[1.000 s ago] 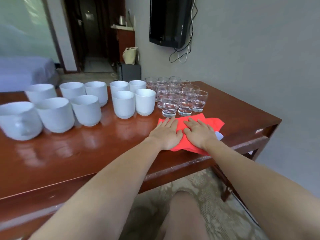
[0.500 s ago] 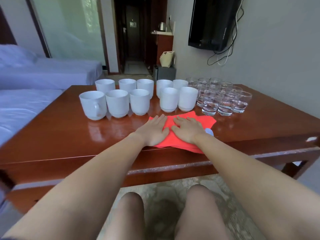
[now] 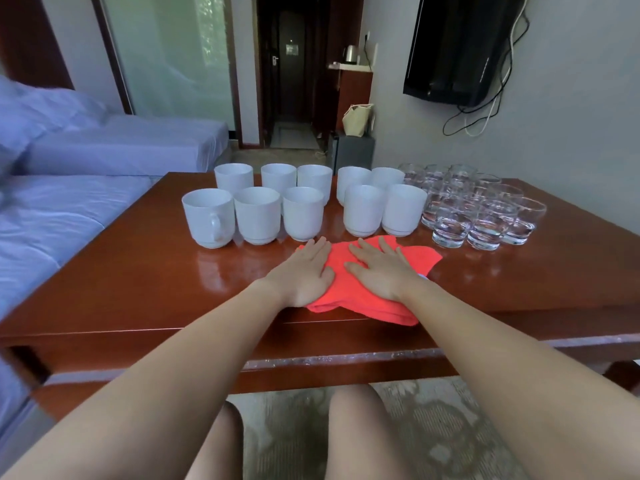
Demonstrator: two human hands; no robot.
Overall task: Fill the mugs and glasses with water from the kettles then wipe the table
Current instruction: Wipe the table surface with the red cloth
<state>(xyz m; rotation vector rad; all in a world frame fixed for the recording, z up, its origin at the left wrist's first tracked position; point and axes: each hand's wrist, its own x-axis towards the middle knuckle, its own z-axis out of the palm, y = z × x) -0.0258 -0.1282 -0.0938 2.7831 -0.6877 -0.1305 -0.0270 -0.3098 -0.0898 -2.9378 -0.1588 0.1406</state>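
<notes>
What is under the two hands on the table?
A red cloth lies flat on the wooden table, pressed by the left hand and right hand. Whatever is beneath the cloth is hidden.

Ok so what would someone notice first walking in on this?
Probably the bright red cloth near the front edge of the wooden table, with the left hand and right hand pressed flat on it. Behind it stand white mugs, and clear glasses cluster to their right.

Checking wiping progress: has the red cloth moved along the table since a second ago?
Yes. The red cloth slid left, from before the glasses to before the mugs.
</notes>
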